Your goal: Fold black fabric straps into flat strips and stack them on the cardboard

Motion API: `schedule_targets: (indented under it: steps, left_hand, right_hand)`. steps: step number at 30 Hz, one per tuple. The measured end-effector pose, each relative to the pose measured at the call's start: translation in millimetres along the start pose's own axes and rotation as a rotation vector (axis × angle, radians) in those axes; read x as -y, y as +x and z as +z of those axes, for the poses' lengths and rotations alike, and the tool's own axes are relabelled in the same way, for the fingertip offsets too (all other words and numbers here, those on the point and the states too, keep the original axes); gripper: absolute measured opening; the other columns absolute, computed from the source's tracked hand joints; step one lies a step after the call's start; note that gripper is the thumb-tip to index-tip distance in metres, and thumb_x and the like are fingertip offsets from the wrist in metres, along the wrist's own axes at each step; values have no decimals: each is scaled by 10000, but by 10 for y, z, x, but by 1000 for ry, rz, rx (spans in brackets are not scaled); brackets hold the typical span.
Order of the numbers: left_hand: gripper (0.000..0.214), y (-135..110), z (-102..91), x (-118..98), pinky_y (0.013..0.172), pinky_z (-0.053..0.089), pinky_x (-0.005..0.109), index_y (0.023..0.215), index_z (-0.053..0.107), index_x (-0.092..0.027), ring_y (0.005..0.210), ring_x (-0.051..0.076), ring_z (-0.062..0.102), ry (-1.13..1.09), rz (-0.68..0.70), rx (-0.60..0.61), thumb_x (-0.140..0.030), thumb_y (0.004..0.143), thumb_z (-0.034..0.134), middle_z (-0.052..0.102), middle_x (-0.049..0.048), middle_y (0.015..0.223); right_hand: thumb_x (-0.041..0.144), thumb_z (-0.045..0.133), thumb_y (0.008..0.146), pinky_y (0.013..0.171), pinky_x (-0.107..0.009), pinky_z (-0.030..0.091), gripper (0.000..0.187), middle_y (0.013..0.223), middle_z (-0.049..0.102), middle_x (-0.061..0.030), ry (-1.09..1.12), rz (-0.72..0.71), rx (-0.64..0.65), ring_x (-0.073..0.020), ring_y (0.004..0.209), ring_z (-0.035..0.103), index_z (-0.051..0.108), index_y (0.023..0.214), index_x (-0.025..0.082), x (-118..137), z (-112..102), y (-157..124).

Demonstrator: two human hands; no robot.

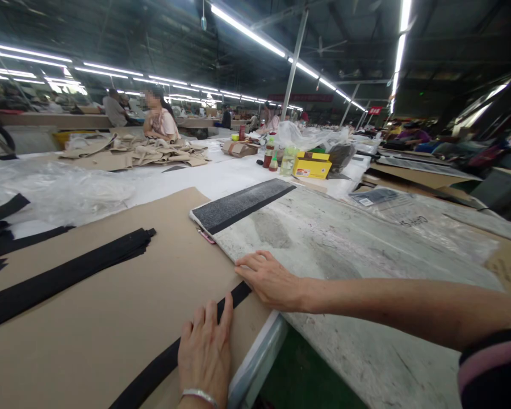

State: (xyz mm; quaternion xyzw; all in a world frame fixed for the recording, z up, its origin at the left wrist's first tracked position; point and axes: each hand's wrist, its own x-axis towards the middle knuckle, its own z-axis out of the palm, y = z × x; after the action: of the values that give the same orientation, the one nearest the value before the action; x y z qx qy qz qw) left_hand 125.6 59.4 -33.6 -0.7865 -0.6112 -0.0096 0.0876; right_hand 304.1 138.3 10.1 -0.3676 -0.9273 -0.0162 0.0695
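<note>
My left hand (205, 352) lies flat, fingers together and stretched out, on a long black strip (153, 372) that runs across brown cardboard (102, 318). My right hand (270, 279) reaches in from the right and rests palm down, fingers extended, at the edge of a worn grey-white board (323, 244), its fingertips near the strip's far end. A dark grey strip (242, 204) lies along the board's far edge. A stack of black strips (68, 272) lies further left on the cardboard.
Clear plastic sheeting (59, 190) and more black strips (0, 227) lie at the left. Bottles (287, 161) and a yellow box (311, 166) stand farther back. Tan cut pieces (145, 152) are piled near a seated person (159, 116). A gap with green floor (298, 375) opens between tables.
</note>
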Motion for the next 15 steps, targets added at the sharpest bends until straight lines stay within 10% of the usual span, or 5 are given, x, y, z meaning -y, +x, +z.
schedule_targets:
  steps: [15]
  left_hand:
    - [400, -282, 21, 251, 871, 355, 376, 1160, 603, -258, 1056, 192, 533, -319, -156, -116, -95, 864, 388, 628, 43, 1113]
  right_hand:
    - [159, 442, 887, 951, -396, 281, 311, 1169, 555, -85, 6, -220, 41, -204, 1068, 452, 501, 1192, 180, 351, 68, 24]
